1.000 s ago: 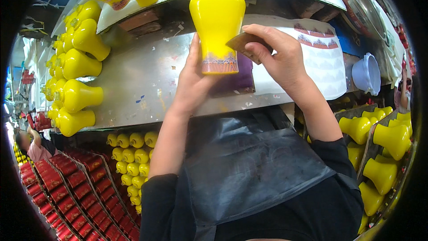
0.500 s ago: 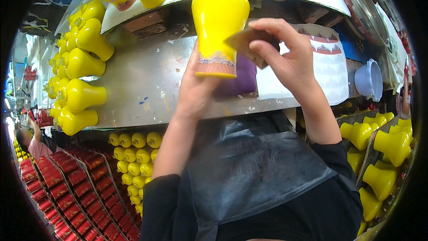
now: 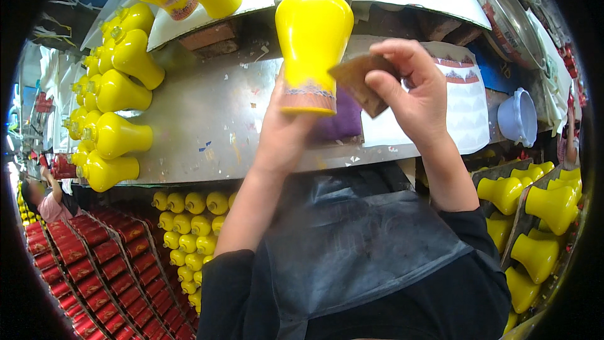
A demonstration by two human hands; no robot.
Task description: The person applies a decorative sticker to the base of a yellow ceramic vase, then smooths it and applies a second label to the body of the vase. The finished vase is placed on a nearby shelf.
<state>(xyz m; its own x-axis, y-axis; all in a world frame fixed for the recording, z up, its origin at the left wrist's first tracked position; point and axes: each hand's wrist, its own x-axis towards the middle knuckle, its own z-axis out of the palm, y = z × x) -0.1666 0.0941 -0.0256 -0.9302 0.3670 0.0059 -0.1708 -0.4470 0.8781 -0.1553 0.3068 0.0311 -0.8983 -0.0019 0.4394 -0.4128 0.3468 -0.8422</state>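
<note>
Yellow and glossy, a bottle point(image 3: 313, 31) with a patterned band at its near end is held over the desk point(image 3: 189, 113), the left hand point(image 3: 284, 119) gripping that end, its fingers mostly hidden behind it. The right hand point(image 3: 420, 91) pinches a brown scraper point(image 3: 366, 85) at the bottle's right side; contact cannot be told. Near them lies a purple cloth point(image 3: 345, 119), left of a printed sheet point(image 3: 409, 127).

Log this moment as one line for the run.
left hand: holding yellow bottle near its patterned base | right hand: pinching flat brown scraper beside bottle, contact unclear | bench: purple cloth, printed decal sheet
</note>
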